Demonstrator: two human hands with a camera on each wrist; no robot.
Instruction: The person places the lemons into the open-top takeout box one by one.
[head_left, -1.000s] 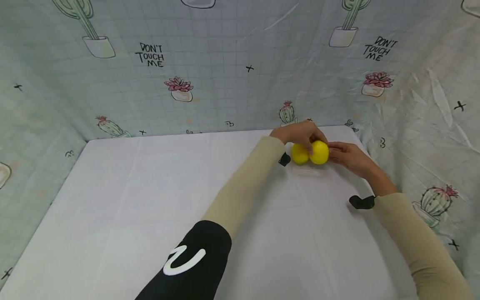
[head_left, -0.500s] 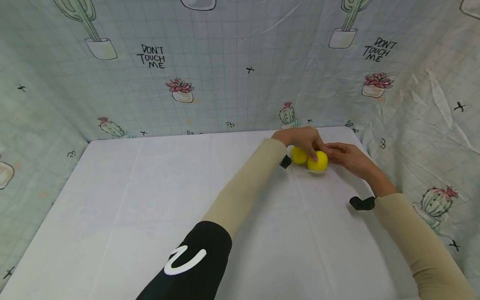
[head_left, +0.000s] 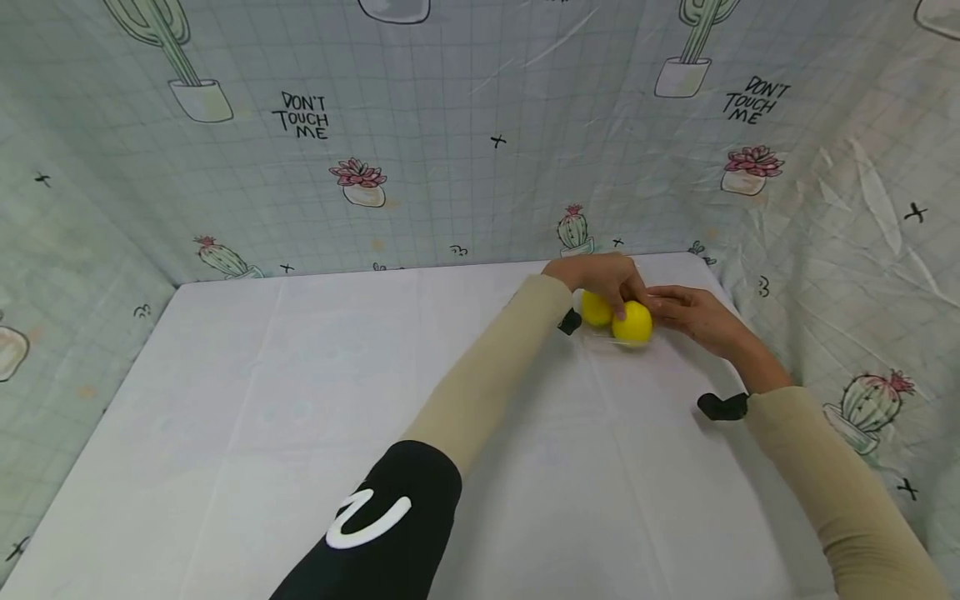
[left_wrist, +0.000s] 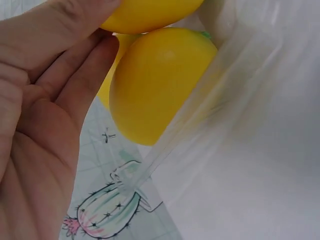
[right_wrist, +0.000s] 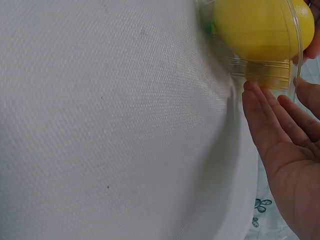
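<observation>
At the table's far right corner, a clear plastic container [right_wrist: 270, 75] holds yellow lemons with green tips. My left hand [head_left: 600, 275] reaches over it, thumb and fingers pinching the front lemon [head_left: 632, 322], which sits low inside the container. Left of it shows another lemon [head_left: 596, 308], partly covered by that hand. The left wrist view has a lemon [left_wrist: 160, 85] behind the clear wall, just below the pinched one, with more yellow behind it. My right hand [head_left: 693, 318] keeps its fingers nearly straight against the container's right side, as the right wrist view shows.
A white cloth covers the table [head_left: 337, 417]. Close behind the container hangs a grey-green curtain [head_left: 450, 167] printed with cacti, and it runs along the right side too. A black strap piece [head_left: 722, 407] sticks out at the right wrist.
My left hand has come down slightly, bringing the front lemon lower and nearer in the container. The right hand stays at the container's side, almost unmoved.
</observation>
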